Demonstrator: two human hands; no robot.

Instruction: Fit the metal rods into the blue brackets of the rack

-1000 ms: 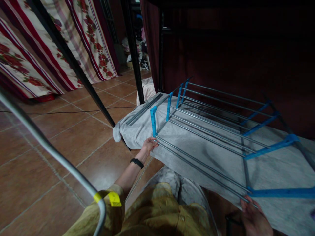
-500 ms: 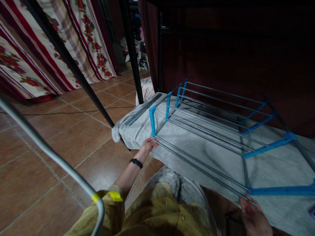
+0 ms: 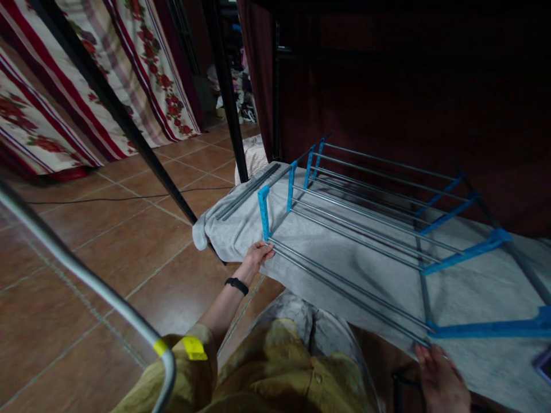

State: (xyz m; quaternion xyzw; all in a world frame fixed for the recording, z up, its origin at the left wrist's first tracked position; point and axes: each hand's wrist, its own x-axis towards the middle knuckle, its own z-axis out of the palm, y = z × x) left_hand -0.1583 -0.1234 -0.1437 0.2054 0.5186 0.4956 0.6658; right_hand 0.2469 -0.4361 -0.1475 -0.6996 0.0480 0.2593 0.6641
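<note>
A drying rack (image 3: 456, 330) of grey metal rods and blue plastic brackets stands on a grey cloth. My left hand (image 3: 259, 255), with a black band on its wrist, pinches the left end of the front metal rod (image 3: 344, 294), just below a blue bracket (image 3: 264, 213). At that rod's other end, the fingers of my right hand (image 3: 443, 378) close around the tip, near the lower right bracket. A second rod runs close behind, parallel, between the two brackets. The right fingertips are partly hidden.
Loose grey rods (image 3: 247, 192) lie on the cloth (image 3: 310, 252) at left. Black posts (image 3: 226, 86) rise beside it. A bent white tube (image 3: 99, 281) crosses the left foreground. A dark cable (image 3: 129, 198) runs over the tiled floor. A phone-like object (image 3: 544, 364) shows at the right edge.
The view has shifted slightly, moving the rack a little left in the picture. My right fingers now cover the rod's tip, which stuck out past them before. My left hand keeps its hold.
</note>
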